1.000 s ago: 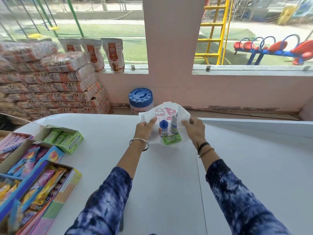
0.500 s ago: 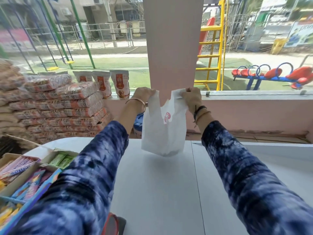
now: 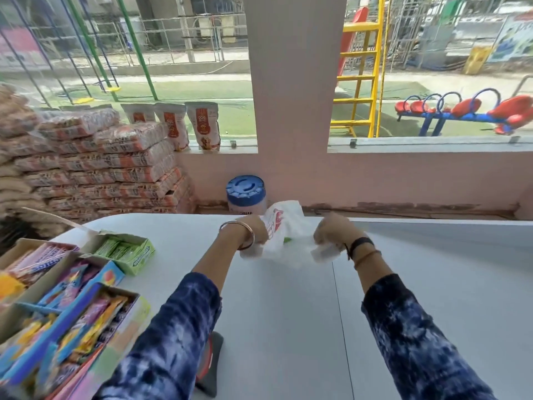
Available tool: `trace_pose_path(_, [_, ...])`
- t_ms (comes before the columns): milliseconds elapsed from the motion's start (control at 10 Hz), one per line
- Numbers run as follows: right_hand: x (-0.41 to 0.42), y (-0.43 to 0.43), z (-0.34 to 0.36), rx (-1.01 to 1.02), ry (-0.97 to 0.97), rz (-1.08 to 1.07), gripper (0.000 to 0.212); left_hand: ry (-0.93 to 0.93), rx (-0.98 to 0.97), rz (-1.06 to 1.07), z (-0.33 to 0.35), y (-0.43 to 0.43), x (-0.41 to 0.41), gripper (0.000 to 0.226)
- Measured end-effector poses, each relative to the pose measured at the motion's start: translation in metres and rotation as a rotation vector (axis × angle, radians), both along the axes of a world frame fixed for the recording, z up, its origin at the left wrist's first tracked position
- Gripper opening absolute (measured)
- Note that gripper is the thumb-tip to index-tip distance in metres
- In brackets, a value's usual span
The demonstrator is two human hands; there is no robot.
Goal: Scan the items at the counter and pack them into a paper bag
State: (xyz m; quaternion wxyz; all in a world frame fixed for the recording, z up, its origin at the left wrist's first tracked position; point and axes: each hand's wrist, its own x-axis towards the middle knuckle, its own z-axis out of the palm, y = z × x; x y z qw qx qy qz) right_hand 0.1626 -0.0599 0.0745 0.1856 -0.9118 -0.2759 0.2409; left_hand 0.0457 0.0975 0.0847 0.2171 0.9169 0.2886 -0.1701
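A white paper bag [image 3: 288,226] with a red logo lies crumpled on the white counter [image 3: 288,313], near its far edge. My left hand [image 3: 253,230] grips the bag's left side. My right hand [image 3: 331,233] grips its right side. A bit of green [image 3: 287,240] shows in the middle of the bag. The small bottles are not visible. The picture is blurred around the hands.
Open boxes of sweets and gum [image 3: 124,249] stand along the counter's left side. A dark handheld scanner [image 3: 212,362] lies at the near edge, under my left arm. A blue-lidded tub [image 3: 246,193] and stacked sacks [image 3: 95,168] sit on the floor beyond the counter.
The bag was held up in the air by both hands half a second ago. Now both hands have brought it down onto the counter, bunched between them.
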Motion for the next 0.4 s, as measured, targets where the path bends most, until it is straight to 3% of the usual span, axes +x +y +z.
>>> trace_pose_path(100, [-0.035, -0.018, -0.040, -0.228, 0.055, 0.033, 0.021, 0.221, 0.070, -0.067, -0.037, -0.022, -0.025, 0.016])
trace_pose_path(200, [-0.060, -0.030, -0.068, -0.329, 0.153, 0.086, 0.005, 0.325, -0.117, 0.056, -0.069, -0.037, -0.042, 0.012])
trace_pose_path(300, [-0.068, -0.034, -0.068, -0.304, 0.083, 0.095, 0.012, 0.357, -0.195, 0.117, -0.078, -0.044, -0.050, 0.027])
trace_pose_path(400, [-0.061, -0.029, -0.042, -0.104, -0.185, -0.002, 0.026, 0.136, 0.003, 0.108, -0.064, -0.038, -0.040, 0.039])
